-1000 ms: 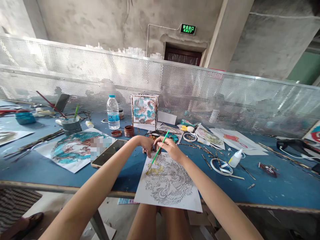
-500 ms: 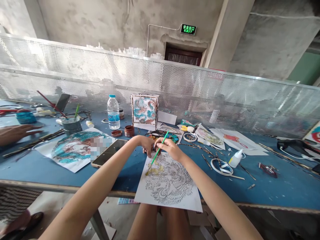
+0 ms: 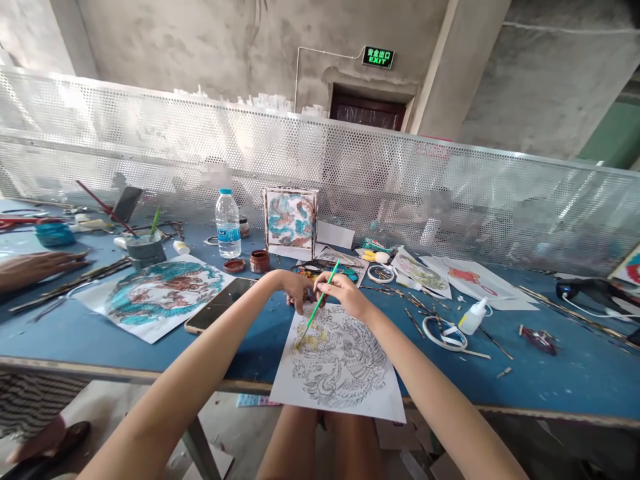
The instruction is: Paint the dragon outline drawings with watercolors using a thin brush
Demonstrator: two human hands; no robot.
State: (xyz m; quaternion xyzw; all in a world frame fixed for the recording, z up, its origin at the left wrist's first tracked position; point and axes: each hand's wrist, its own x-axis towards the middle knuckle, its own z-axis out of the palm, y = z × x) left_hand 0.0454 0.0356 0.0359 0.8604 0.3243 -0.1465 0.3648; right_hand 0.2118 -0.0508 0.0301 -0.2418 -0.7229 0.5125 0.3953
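Observation:
My right hand [image 3: 341,293] pinches a slim green paintbrush [image 3: 323,299] between thumb and fingers. Its tip touches a yellow-painted patch on a sheet of paper [image 3: 345,404] printed with a black line drawing. Most of the drawing is uncoloured. My left hand [image 3: 299,287] lies at the sheet's top edge, close beside my right hand, with a finger stretched down onto the paper and the others partly hidden. Just behind both hands is a paint-stained palette [image 3: 353,275]. The sheet's lower part hangs past the table edge above my knees.
Left of the sheet are a phone [image 3: 220,308], a painted dragon sheet [image 3: 150,328] and a brush cup [image 3: 145,252]. A water bottle [image 3: 229,230], brown paint jar [image 3: 259,261] and framed picture [image 3: 291,220] stand behind. Rightward are tape [image 3: 444,333] and a glue bottle [image 3: 473,317]. Another person's hand [image 3: 43,268] rests far left.
The brush tip has shifted slightly up and right over the yellow patch, with my right hand still holding it. My left hand stays in place. The other person's hand has moved a little.

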